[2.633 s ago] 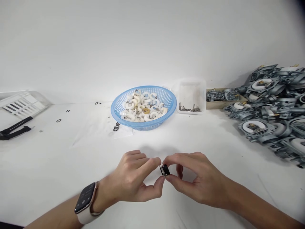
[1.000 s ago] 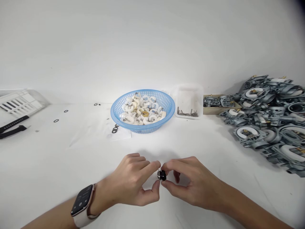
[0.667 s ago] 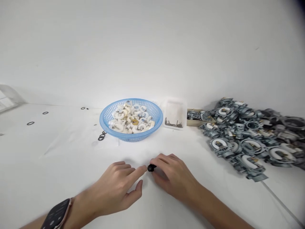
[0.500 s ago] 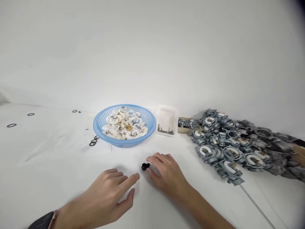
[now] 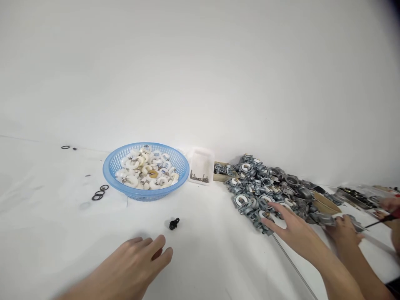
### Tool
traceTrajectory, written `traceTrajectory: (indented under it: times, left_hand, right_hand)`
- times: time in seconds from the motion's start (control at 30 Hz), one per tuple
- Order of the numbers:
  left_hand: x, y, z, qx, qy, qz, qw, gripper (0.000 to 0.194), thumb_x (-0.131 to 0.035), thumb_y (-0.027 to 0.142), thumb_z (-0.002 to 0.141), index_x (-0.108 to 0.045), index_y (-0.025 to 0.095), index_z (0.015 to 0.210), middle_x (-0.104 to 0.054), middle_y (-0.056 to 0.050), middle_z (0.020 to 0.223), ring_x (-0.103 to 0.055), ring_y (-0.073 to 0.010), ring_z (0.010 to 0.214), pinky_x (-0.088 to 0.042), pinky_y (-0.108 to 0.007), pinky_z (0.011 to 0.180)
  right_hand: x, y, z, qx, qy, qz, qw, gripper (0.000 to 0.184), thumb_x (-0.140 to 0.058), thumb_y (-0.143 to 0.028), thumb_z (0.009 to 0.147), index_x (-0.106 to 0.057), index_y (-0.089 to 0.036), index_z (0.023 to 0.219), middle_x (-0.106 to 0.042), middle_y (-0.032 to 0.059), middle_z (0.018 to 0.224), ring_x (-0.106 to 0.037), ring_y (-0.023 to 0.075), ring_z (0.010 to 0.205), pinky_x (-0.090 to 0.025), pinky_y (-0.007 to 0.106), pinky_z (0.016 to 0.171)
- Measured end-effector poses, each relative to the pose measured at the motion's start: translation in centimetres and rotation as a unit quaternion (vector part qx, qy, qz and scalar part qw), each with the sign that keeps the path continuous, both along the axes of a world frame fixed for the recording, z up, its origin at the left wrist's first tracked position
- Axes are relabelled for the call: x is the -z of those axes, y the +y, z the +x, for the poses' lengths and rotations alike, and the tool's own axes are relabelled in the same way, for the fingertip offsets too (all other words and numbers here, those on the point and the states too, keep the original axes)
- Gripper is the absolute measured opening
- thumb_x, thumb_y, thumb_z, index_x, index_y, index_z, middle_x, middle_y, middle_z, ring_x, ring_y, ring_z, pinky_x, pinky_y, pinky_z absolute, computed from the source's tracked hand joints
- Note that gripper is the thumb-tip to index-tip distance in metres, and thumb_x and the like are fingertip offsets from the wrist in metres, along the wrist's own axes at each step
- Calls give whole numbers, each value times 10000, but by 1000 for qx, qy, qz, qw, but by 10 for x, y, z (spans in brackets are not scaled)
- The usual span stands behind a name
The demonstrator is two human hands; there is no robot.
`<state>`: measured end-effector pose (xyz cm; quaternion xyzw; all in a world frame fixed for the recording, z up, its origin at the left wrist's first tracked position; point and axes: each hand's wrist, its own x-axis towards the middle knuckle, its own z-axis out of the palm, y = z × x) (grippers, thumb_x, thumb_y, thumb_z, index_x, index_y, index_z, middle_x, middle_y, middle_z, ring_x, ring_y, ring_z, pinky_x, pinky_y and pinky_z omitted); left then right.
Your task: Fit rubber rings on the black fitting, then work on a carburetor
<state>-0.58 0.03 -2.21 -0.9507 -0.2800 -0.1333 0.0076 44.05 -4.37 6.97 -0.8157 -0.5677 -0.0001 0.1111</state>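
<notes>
My left hand (image 5: pixel 139 264) hovers over the white table with loosely bent fingers, thumb apart from the index finger and nothing between them. Just beyond its fingertips lies a small black part (image 5: pixel 174 223) with a round body and a short stub. My right hand (image 5: pixel 292 229) is at the near edge of a pile of grey metal carburetor bodies (image 5: pixel 250 183), many with white floats inside. Its thumb and fingers are spread over one carburetor (image 5: pixel 263 216) at the front; I cannot tell whether they touch it.
A blue basket (image 5: pixel 108 168) holds white floats. Beside it stand a white tray (image 5: pixel 200 156) with thin metal pins and a cardboard box (image 5: pixel 220 178) of small metal parts. Black rubber rings (image 5: pixel 99 193) lie left. At right, another person's hand (image 5: pixel 343 233) holds a grey part near a screwdriver (image 5: pixel 386 217).
My right hand has let go of the small black part and moved right to the carburetor pile. The view has turned right, showing another person's hands. My left hand stays near the black part.
</notes>
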Motion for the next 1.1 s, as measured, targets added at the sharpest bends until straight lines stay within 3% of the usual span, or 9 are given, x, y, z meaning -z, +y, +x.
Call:
traceTrajectory:
  times: [0.13,0.23,0.4,0.5,0.6,0.67,0.8,0.93,1.1]
  left_hand:
    - [0,-8,4,16,4,5,1000,529,-594,29,769,-616,282,1233,-706,-29,1032,-680,-243,738,-506,-357,683]
    - [-5,-10,6,30,-11,14,999,439,-582,24,800,-619,286,1150,-698,-3,954,-656,-218,684,-459,-342,642]
    - [-11,-2,4,37,-11,4,999,329,-561,-11,774,-546,247,977,-605,30,789,-578,-195,615,-359,-330,584]
    - [-8,2,0,47,-30,17,998,249,-533,21,834,-511,235,958,-572,21,753,-536,-193,587,-328,-353,570]
    - [-5,2,-1,44,-38,24,998,163,-524,72,889,-485,230,896,-558,17,718,-526,-194,580,-321,-369,561]
    - [-6,3,0,35,-40,25,998,120,-515,125,933,-486,230,883,-558,21,699,-531,-189,574,-325,-368,556]
    - [-12,6,2,11,-48,24,999,68,-519,233,977,-532,225,911,-599,21,692,-572,-181,580,-347,-351,552]
    - [-13,11,1,-13,-80,40,996,140,-551,313,962,-559,213,863,-594,23,643,-569,-181,536,-346,-349,526]
    - [-6,12,3,-35,-155,64,985,336,-653,493,842,-617,189,981,-593,25,608,-558,-188,502,-350,-337,507]
  right_hand:
    - [24,-7,22,45,21,5,999,697,-523,-742,838,-504,-239,1321,-711,153,1195,-725,331,1025,-584,408,798]
    - [37,3,19,56,17,19,998,626,-546,-701,837,-469,-255,1269,-710,119,1141,-729,295,913,-561,386,761]
    - [23,1,6,49,2,16,999,603,-654,-585,752,-473,-283,1242,-716,98,1027,-710,325,781,-516,409,679]
    - [9,-13,-16,-17,15,-8,1000,580,-724,-538,715,-514,-336,1217,-716,54,1041,-705,293,790,-522,364,648]
    - [2,-17,-55,-159,76,15,984,430,-662,-432,815,-533,-317,1209,-713,57,1043,-702,247,776,-550,325,634]
    - [1,-8,-86,-214,94,-6,972,402,-659,-390,825,-551,-326,1207,-712,24,975,-707,238,810,-553,303,639]
    - [2,24,-146,-307,97,-28,946,437,-730,-286,745,-601,-319,1161,-703,12,1037,-689,245,968,-547,300,745]
    - [5,49,-185,-416,150,-74,894,401,-700,-207,747,-576,-274,1123,-679,-4,957,-651,196,810,-530,288,714]
    - [17,52,-202,-485,139,-35,863,489,-687,-138,714,-541,-266,1163,-663,-18,980,-630,170,780,-507,272,684]
